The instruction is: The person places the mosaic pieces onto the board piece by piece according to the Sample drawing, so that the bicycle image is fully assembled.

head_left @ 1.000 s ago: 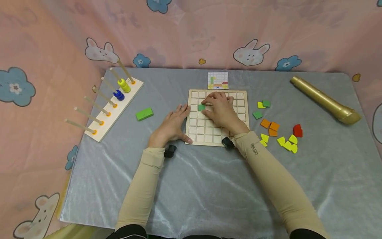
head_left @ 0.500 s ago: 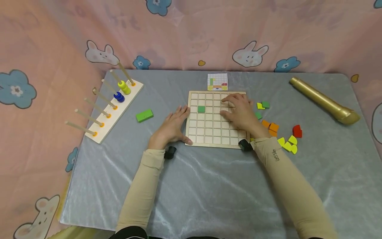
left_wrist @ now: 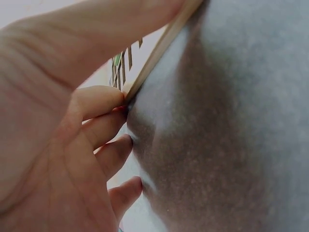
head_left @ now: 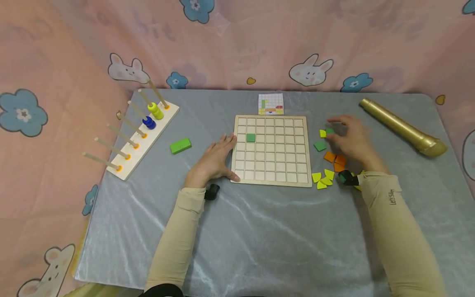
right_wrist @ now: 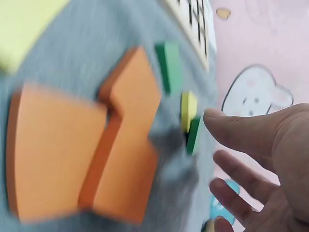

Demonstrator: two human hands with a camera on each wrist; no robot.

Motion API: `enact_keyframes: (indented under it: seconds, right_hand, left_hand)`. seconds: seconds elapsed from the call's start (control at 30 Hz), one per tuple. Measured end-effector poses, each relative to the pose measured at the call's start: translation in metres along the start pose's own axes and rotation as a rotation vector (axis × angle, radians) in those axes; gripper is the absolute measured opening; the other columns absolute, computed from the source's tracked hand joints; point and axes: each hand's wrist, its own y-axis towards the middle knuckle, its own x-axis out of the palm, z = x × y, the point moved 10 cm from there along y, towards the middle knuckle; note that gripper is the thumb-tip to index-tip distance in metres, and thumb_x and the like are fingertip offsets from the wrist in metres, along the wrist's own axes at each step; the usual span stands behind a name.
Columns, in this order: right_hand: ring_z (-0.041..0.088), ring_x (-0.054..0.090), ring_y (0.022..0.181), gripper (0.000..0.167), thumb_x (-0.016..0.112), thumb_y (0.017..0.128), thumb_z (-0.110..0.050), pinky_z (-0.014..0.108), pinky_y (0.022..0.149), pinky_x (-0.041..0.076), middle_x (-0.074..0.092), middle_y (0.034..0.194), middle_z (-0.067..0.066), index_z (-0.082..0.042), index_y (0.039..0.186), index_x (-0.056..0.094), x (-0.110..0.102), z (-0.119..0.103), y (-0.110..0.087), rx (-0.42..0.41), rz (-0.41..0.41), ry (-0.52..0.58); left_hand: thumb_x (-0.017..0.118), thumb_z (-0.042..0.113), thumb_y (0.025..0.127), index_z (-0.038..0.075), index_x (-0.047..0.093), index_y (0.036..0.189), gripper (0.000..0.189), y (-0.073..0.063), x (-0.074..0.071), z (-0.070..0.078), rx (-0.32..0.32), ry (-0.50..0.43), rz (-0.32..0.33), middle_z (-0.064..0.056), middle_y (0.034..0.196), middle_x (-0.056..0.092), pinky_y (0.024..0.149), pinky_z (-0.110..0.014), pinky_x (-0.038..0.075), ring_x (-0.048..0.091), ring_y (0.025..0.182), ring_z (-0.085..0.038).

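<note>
"What's the right hand [head_left: 352,138] up to?"

"It's loose — thumb and fingers held apart, reaching in from the right over the pieces beside the board [head_left: 275,156]. The thumb is right by a green piece [head_left: 330,130]. The head view has them overlapping, so I can't tell whether they touch."

"Does the right wrist view add anything?"

"It shows the gap between thumb and fingers clearly, and the thick edges of three orange pieces [right_wrist: 130,169]. That green piece sits just beside a yellow piece [right_wrist: 189,111] there."

"And the left hand [head_left: 210,163]?"

"Relaxed, fingers extended, resting at the board's left edge with the thumb at the near corner. The left wrist view gets under it — thumb along the rim, fingertips spread low against the edge and the gray tabletop [head_left: 259,239]."

"Where's the green tile [head_left: 250,137]?"

"In the board, second column from the left, third row from the far side. The head view shows it whole; the left wrist view catches a sliver of green. Only the head view takes in the peg rack [head_left: 148,138]."
</note>
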Motion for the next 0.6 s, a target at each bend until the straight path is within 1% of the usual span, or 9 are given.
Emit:
enact_keyframes:
  seconds: [0.07,0.1,0.13,0.2,0.33,0.5,0.6]
  right_hand:
    - [0.059,0.040,0.141,0.045,0.070,0.101,-0.005,0.076,0.121,0.021,0.046,0.152,0.037,0.003,0.143,0.058,-0.003,0.010,-0.001,0.017,-0.010,-0.009]
    - [0.058,0.042,0.138,0.044,0.069,0.101,-0.006,0.076,0.119,0.023,0.046,0.151,0.036,0.003,0.143,0.059,-0.004,0.013,-0.001,0.028,-0.019,-0.016]
    - [0.057,0.044,0.135,0.043,0.069,0.102,-0.007,0.074,0.116,0.030,0.048,0.150,0.036,0.003,0.143,0.059,-0.004,0.016,-0.001,0.040,-0.031,-0.018]
    - [0.054,0.046,0.132,0.042,0.068,0.103,-0.009,0.072,0.111,0.036,0.050,0.147,0.034,0.003,0.143,0.059,-0.004,0.020,-0.002,0.068,-0.056,-0.015]
    - [0.050,0.046,0.127,0.040,0.067,0.105,-0.011,0.069,0.108,0.038,0.051,0.144,0.032,0.003,0.142,0.061,-0.004,0.022,-0.002,0.111,-0.088,-0.015]
    - [0.048,0.047,0.121,0.038,0.067,0.105,-0.011,0.065,0.103,0.040,0.052,0.138,0.031,0.005,0.139,0.063,-0.001,0.022,0.000,0.107,-0.088,-0.038]
    - [0.049,0.048,0.120,0.037,0.067,0.105,-0.013,0.065,0.102,0.041,0.052,0.136,0.031,0.005,0.137,0.064,0.000,0.022,0.001,0.105,-0.082,-0.033]
  left_hand:
    - [0.099,0.035,0.072,0.015,0.009,0.172,0.136,0.000,0.000,0.000,0.002,-0.004,0.001,0.000,0.180,0.003,0.138,-0.046,0.002,-0.003,0.168,-0.021]
    - [0.099,0.035,0.072,0.015,0.009,0.172,0.136,0.000,0.000,0.000,0.003,-0.007,0.001,0.000,0.180,0.003,0.138,-0.046,0.002,-0.003,0.168,-0.021]
    - [0.099,0.035,0.072,0.015,0.009,0.172,0.136,0.000,0.000,0.000,0.006,-0.010,0.002,-0.001,0.180,0.003,0.138,-0.046,0.002,-0.003,0.168,-0.021]
    - [0.099,0.034,0.071,0.014,0.009,0.172,0.137,0.000,0.000,0.001,0.008,-0.013,0.004,-0.001,0.180,0.003,0.138,-0.046,0.002,-0.003,0.168,-0.021]
    - [0.100,0.034,0.071,0.014,0.009,0.172,0.137,-0.001,-0.001,0.002,0.008,-0.014,0.005,-0.001,0.180,0.004,0.138,-0.047,0.003,-0.002,0.168,-0.021]
    - [0.099,0.033,0.072,0.014,0.010,0.172,0.136,-0.001,-0.001,0.002,0.008,-0.017,0.003,-0.001,0.180,0.004,0.138,-0.047,0.003,-0.002,0.168,-0.021]
    - [0.099,0.033,0.072,0.014,0.009,0.172,0.135,-0.002,-0.001,0.001,0.006,-0.019,0.002,-0.001,0.180,0.004,0.138,-0.047,0.003,-0.002,0.168,-0.021]
